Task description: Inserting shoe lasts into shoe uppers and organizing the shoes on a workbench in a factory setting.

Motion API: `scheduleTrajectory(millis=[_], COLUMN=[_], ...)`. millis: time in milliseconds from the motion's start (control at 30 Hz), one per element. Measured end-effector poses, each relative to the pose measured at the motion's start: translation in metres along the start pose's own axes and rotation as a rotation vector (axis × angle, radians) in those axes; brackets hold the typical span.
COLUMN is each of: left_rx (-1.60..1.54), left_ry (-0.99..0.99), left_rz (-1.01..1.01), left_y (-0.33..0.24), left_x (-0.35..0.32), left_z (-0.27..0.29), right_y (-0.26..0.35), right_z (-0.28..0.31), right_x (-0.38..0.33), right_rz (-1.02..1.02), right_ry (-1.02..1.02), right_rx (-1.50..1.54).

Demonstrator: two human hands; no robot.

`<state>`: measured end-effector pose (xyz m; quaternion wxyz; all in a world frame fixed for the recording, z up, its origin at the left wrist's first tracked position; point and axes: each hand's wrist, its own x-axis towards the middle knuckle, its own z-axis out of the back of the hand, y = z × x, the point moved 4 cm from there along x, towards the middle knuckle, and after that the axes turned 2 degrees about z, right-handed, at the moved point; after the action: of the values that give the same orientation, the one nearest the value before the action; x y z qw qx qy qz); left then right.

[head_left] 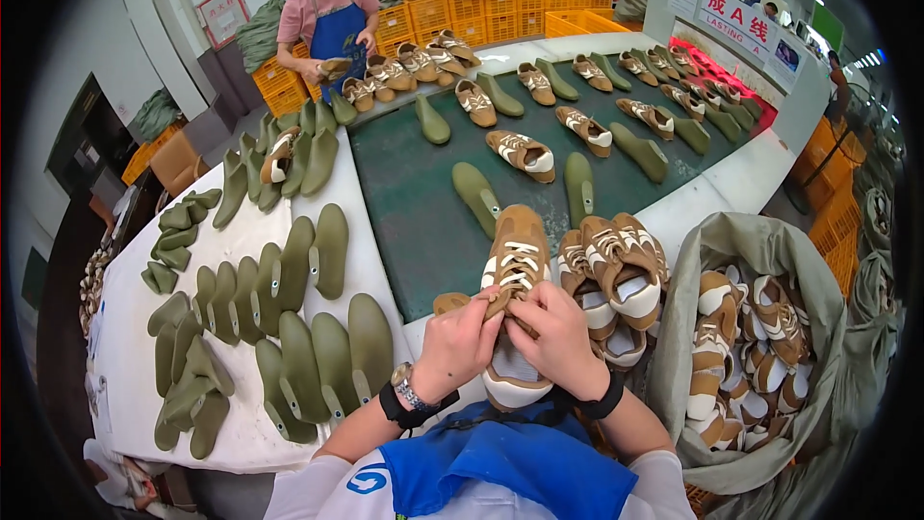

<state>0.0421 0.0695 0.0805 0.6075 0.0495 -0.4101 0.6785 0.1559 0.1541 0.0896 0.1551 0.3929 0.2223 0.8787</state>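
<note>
Grip: left hand (460,332) and right hand (556,332) both pinching, fingertips closed on the brown edge at the throat of one shoe (518,236). Tongue or lace ends between them — too covered to tell. Shoe is held toe away, in front of the apron (510,457); cannot tell if it rests on anything.

Progress, as I judge it: lacing done, laces (520,258) crossing the front. Work at the opening not finished, both hands being on it. Pale lining shows behind the fingers; no last visible inside.

Just right, a shoe cluster (616,265), then a sack (808,260) heaped with similar shoes — likely a good deal left.

Beyond, the belt (414,221): laced shoes set out with lasts (637,151) beside them, so that stretch looks further along. Left, the tabletop (125,376) carries many unpaired lasts. Far side, a co-worker (337,24) holds another shoe.
</note>
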Motion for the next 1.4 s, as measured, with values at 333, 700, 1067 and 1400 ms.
scheduleTrajectory(millis=[333,700,1067,1400], left_rx=[-0.159,-0.160,-0.014,-0.019], left_ry=[-0.007,-0.060,0.218,0.259], left_rz=[0.115,0.318,0.352,0.439], left_y=[0.001,0.051,0.044,0.146], left_x=[-0.005,-0.010,-0.015,0.022], left_z=[0.003,0.004,0.021,0.005], right_y=[-0.003,-0.019,-0.022,-0.044], right_z=[-0.004,0.000,-0.040,-0.048], right_x=[-0.002,-0.010,-0.026,-0.004], right_rz=[-0.083,-0.222,-0.264,-0.208], right_ry=[0.007,-0.001,0.344,0.339], right_rx=[0.336,0.387,0.259,0.216])
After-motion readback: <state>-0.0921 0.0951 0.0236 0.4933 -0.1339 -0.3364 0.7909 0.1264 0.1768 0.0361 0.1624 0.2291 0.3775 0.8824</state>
